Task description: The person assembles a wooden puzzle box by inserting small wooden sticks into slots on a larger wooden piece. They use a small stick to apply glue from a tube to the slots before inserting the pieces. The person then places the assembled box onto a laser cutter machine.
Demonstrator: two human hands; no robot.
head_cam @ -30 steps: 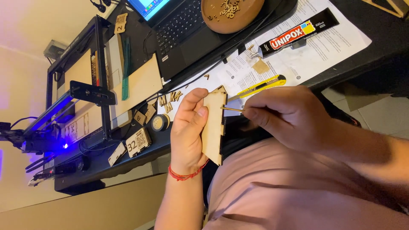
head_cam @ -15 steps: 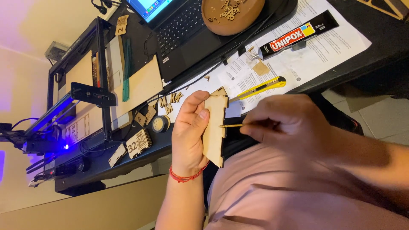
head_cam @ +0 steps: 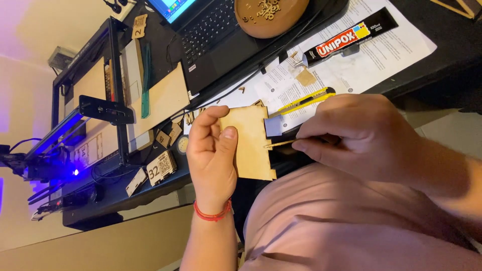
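Note:
My left hand (head_cam: 211,155) grips a flat, notched piece of thin plywood (head_cam: 249,141), thumb on its face, held above the desk's near edge. A red cord bracelet (head_cam: 213,215) circles that wrist. My right hand (head_cam: 356,135) pinches a thin wooden stick (head_cam: 278,144) whose tip touches the right edge of the plywood piece. Both hands hover over my lap, which a pink shirt covers.
On the black desk lie a yellow utility knife (head_cam: 304,101), a black glue tube box (head_cam: 351,36) on printed paper sheets (head_cam: 396,52), a laptop (head_cam: 201,30), a wooden bowl (head_cam: 271,15) of small cut pieces, plywood sheets (head_cam: 160,100) and a laser engraver frame (head_cam: 95,108) glowing blue.
The plywood piece has turned from edge-on so its flat face now shows. My right hand stays at its right edge with the stick.

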